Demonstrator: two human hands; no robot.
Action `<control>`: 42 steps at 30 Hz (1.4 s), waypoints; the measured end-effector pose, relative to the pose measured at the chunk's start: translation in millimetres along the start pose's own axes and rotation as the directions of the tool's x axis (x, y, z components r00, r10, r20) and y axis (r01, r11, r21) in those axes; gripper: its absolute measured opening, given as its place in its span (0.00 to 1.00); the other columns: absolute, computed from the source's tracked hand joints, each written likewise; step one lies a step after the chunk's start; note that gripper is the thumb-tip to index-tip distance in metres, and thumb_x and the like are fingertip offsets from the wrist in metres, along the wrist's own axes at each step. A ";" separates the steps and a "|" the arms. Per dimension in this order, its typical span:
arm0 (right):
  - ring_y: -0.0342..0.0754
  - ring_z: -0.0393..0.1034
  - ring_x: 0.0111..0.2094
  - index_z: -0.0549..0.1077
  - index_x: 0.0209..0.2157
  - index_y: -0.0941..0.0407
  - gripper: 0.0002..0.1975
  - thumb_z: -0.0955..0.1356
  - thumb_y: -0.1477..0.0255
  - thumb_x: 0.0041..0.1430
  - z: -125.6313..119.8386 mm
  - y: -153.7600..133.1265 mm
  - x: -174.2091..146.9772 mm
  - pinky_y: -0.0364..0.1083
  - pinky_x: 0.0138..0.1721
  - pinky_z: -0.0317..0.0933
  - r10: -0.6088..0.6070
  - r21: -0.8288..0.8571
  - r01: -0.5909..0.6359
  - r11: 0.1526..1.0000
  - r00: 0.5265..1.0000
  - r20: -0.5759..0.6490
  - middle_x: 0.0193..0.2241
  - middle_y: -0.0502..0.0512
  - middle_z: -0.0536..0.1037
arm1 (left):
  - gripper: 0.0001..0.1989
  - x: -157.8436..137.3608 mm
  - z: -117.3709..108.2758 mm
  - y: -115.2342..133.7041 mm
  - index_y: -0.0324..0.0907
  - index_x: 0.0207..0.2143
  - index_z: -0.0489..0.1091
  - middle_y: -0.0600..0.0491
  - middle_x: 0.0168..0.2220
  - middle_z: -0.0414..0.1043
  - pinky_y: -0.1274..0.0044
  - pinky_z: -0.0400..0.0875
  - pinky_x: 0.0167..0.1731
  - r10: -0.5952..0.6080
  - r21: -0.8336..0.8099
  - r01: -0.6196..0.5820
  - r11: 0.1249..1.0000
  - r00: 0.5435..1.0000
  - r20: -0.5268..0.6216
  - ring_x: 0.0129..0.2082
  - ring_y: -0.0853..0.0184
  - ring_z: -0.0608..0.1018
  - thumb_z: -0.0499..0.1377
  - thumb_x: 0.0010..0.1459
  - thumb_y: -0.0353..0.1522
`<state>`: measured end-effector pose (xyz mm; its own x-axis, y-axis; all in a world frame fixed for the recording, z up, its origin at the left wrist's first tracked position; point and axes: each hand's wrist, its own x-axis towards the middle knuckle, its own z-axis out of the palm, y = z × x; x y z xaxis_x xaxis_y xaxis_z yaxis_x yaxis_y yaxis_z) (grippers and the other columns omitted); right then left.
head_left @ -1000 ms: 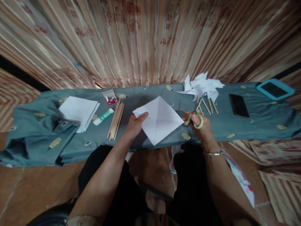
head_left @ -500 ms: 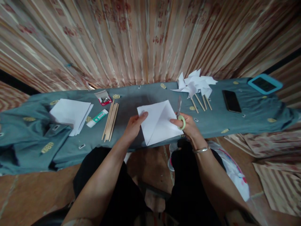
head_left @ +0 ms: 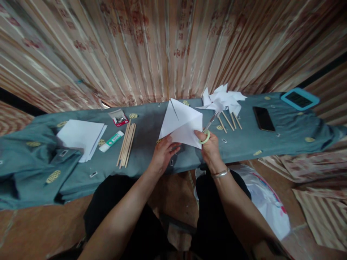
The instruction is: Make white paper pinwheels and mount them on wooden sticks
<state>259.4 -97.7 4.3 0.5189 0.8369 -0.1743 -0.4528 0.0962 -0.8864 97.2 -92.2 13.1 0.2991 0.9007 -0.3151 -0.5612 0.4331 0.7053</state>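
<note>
A square sheet of white paper (head_left: 184, 122) with diagonal creases is held above the table. Near its top corner a cut slit runs inward. My left hand (head_left: 162, 153) grips the lower left edge, the thumb at the paper and the other fingers partly curled below it. My right hand (head_left: 210, 148) pinches the lower right corner and also holds scissors (head_left: 210, 122) with pale green handles, the blades pointing up and away to the right. Several white paper pinwheels (head_left: 223, 99) on wooden sticks lie just beyond the scissors.
On the blue-green tablecloth (head_left: 146, 144) lie wooden sticks (head_left: 127, 144), a glue stick (head_left: 111, 141), an open red box of small metal pieces (head_left: 118, 118) and stacked white paper (head_left: 81, 137). A phone (head_left: 264, 118) and a blue-framed device (head_left: 300, 99) lie right. A curtain (head_left: 162, 47) hangs behind.
The paper has been turned, and the corner with the slit now points away from me. My left hand has shifted down to the near edge; my right hand still holds the scissors.
</note>
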 end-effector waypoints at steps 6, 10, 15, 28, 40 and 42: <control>0.46 0.75 0.24 0.73 0.27 0.56 0.16 0.78 0.70 0.34 3.1 -3.4 10.1 0.48 0.33 0.73 -0.029 0.058 0.031 0.998 0.999 -0.037 0.20 0.45 0.79 | 0.23 -0.8 -3.3 7.1 0.40 0.39 0.74 0.47 0.40 0.78 0.69 0.70 0.48 -0.043 -0.077 0.039 0.996 0.998 -0.041 0.42 0.60 0.79 0.70 0.46 0.45; 0.45 0.74 0.26 0.74 0.28 0.56 0.17 0.79 0.68 0.35 10.0 3.7 3.0 0.47 0.34 0.72 -0.045 0.013 0.044 0.999 0.997 0.059 0.22 0.45 0.79 | 0.23 -5.3 2.9 -3.5 0.40 0.40 0.74 0.45 0.43 0.78 0.65 0.71 0.48 -0.059 0.018 0.058 0.998 0.998 0.030 0.46 0.56 0.79 0.71 0.45 0.42; 0.44 0.72 0.26 0.75 0.28 0.55 0.19 0.80 0.63 0.35 21.3 14.2 -12.6 0.45 0.31 0.69 -0.033 -0.119 0.052 0.992 0.987 0.157 0.23 0.46 0.79 | 0.16 1.1 4.5 -0.3 0.42 0.42 0.73 0.49 0.41 0.78 0.68 0.73 0.49 -0.016 -0.112 0.001 0.994 0.991 -0.133 0.46 0.59 0.79 0.66 0.54 0.40; 0.45 0.72 0.27 0.75 0.39 0.56 0.24 0.73 0.51 0.49 8.4 4.8 -30.1 0.43 0.26 0.64 0.195 -0.453 0.053 0.890 0.854 0.482 0.27 0.52 0.79 | 0.10 17.2 -9.2 43.8 0.42 0.46 0.73 0.50 0.46 0.79 0.75 0.76 0.47 0.257 -0.113 -0.316 0.942 0.896 -0.363 0.44 0.66 0.81 0.60 0.62 0.30; 0.43 0.71 0.28 0.77 0.44 0.60 0.32 0.70 0.46 0.52 -3.4 -4.1 -49.5 0.42 0.31 0.64 0.459 -0.527 -0.009 0.850 0.506 0.730 0.28 0.55 0.80 | 0.21 18.6 -14.9 51.7 0.46 0.53 0.71 0.48 0.54 0.76 0.69 0.73 0.53 0.373 -0.065 -0.409 0.910 0.877 -0.301 0.59 0.56 0.73 0.66 0.57 0.34; 0.43 0.71 0.27 0.78 0.43 0.59 0.30 0.70 0.46 0.53 -1.4 -6.3 -48.9 0.42 0.30 0.64 0.450 -0.534 0.012 0.845 0.523 0.724 0.27 0.54 0.79 | 0.22 18.2 -14.0 51.1 0.48 0.55 0.70 0.49 0.55 0.75 0.69 0.73 0.53 0.363 -0.070 -0.400 0.914 0.883 -0.296 0.60 0.56 0.72 0.65 0.58 0.34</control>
<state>237.8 -140.0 17.8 -0.4577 0.8709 -0.1792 0.0109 -0.1960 -0.9805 63.2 -53.2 34.6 -0.1683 0.9631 -0.2099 -0.6868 0.0382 0.7259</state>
